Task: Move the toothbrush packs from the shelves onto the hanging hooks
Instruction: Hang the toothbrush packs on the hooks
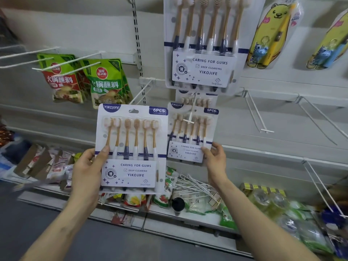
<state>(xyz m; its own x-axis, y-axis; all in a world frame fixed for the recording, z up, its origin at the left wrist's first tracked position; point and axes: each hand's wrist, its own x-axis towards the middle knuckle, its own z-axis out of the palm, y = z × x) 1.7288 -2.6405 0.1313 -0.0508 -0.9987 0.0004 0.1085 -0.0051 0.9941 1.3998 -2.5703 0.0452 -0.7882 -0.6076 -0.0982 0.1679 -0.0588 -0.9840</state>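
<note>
Left of the white wire hook [190, 113] and clear of it: a flat white-and-navy card-and-blister toothbrush pack [131, 140] of six, pinched at its lower left edge by the left hand [87, 166], thumb in front. On the hook: a matching hung pack [188, 142], lower right corner pinched by the right hand [216, 162]. Looks light, fairly stiff, slick-fronted; best gripped at the card edges, with the hanging slot [133, 111] left free.

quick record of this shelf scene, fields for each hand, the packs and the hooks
left hand: grips held pack by its left edge, upright, on no hook
right hand: pinches lower right corner of hung pack
hung pack: on a hook, another pack behind it
top pack: hangs above the hung pack
empty hook: free, right of the hung pack
loose hooks: piled below the hung pack
</note>
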